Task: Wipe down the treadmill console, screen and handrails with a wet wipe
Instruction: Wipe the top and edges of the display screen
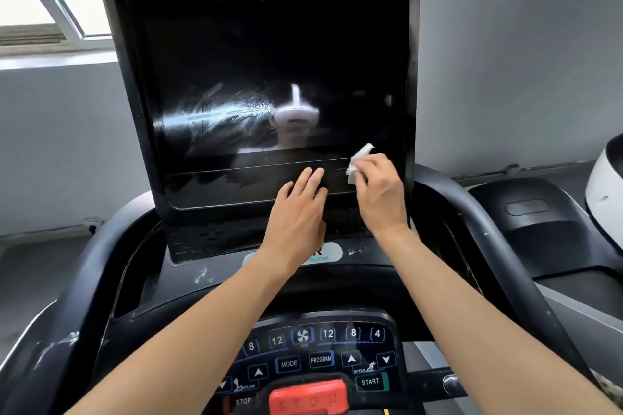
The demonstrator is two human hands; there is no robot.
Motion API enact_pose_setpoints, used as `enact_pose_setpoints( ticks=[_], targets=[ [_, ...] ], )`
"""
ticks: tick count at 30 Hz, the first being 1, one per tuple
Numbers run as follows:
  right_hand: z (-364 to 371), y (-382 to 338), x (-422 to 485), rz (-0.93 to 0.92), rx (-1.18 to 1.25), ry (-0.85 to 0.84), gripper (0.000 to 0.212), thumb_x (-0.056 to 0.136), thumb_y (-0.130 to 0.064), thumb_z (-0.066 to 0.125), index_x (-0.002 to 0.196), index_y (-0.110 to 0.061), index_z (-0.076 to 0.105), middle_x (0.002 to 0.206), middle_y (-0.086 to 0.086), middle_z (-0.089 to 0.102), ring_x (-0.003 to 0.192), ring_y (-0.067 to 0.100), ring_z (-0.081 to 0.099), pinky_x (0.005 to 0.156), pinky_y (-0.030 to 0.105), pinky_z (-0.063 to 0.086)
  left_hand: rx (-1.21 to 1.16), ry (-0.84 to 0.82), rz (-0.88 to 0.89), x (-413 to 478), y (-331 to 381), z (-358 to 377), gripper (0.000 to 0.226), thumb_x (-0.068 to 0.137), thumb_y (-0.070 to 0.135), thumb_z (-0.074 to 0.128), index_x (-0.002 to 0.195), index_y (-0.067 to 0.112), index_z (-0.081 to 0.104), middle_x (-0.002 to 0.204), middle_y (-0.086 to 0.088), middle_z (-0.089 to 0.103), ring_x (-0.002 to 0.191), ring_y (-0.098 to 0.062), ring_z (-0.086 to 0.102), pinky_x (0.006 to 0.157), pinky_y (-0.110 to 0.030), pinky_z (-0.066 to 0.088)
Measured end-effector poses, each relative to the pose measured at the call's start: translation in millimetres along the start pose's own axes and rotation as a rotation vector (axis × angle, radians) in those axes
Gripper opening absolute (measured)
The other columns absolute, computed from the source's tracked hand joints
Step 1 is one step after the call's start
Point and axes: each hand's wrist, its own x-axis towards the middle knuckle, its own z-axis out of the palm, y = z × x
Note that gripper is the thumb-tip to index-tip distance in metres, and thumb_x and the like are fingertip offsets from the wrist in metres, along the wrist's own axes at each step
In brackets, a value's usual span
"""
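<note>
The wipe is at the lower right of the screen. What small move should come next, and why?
Probably slide the right hand with the wet wipe leftward across the screen, toward the smeared streaks left of centre. The wipe sits near the lower right edge, and those streaks look unfinished. The left hand rests flat lower down, beside that path.

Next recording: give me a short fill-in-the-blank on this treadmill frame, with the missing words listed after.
1. The wet wipe is pinched in the person's ____ hand.
2. The screen shows wet streaks on its lower ____ side.
3. The big stop button on the console is coloured ____.
4. The key between the two keys marked 12 is labelled ____.

Missing words: right; left; red; FAN.
</note>
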Motion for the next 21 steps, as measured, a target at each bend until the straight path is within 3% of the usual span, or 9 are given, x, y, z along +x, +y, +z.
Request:
enact_pose_setpoints(
  ticks=[7, 14, 18, 21],
  targets=[
    [17.6, -13.2, 3.8, -0.248, -0.038, -0.167, 0.013, 0.095, -0.003, 0.065, 0.104, -0.004, 0.074, 0.102, 0.005, 0.064, 0.087, 0.021, 0.057, 0.077, 0.035, 0.055, 0.009, 0.006, -0.021, -2.3, -4.0, 1.0, 0.053, 0.079, 0.021, 0.070, 0.130, 0.009, 0.061, 0.163, -0.014, 0.035, 0.154, -0.032, 0.027, 0.118, -0.048, 0.034],
    [0.7, 10.9, 7.7, 0.178, 0.034, 0.082, 0.010, 0.092, -0.006, 0.067, 0.100, -0.008, 0.074, 0.100, 0.004, 0.066, 0.089, 0.021, 0.061, 0.081, 0.033, 0.053, 0.009, -0.018, -0.014, -2.8, -2.6, -2.1, 0.051, 0.083, 0.023, 0.066, 0.131, 0.011, 0.058, 0.165, -0.014, 0.030, 0.155, -0.032, 0.023, 0.114, -0.046, 0.038],
    [7.9, -1.4, 6.8, 0.190, 0.046, 0.093, 0.009, 0.095, -0.006, 0.064, 0.100, -0.008, 0.072, 0.102, 0.003, 0.064, 0.092, 0.018, 0.059, 0.081, 0.022, 0.048, 0.007, -0.022, -0.016, -3.8, -3.6, -2.8, 0.053, 0.085, 0.025, 0.067, 0.135, 0.011, 0.057, 0.166, -0.013, 0.029, 0.155, -0.031, 0.022, 0.115, -0.047, 0.037],
    [4.1, 1.5, 6.7, 0.133, 0.067, 0.056, 0.013, 0.096, -0.005, 0.062, 0.101, -0.007, 0.073, 0.102, 0.003, 0.065, 0.093, 0.017, 0.059, 0.082, 0.025, 0.049, 0.013, -0.014, -0.016, -3.6, -2.2, -1.9, 0.052, 0.084, 0.025, 0.067, 0.133, 0.011, 0.058, 0.165, -0.014, 0.030, 0.155, -0.032, 0.023, 0.116, -0.047, 0.037]
  ],
)
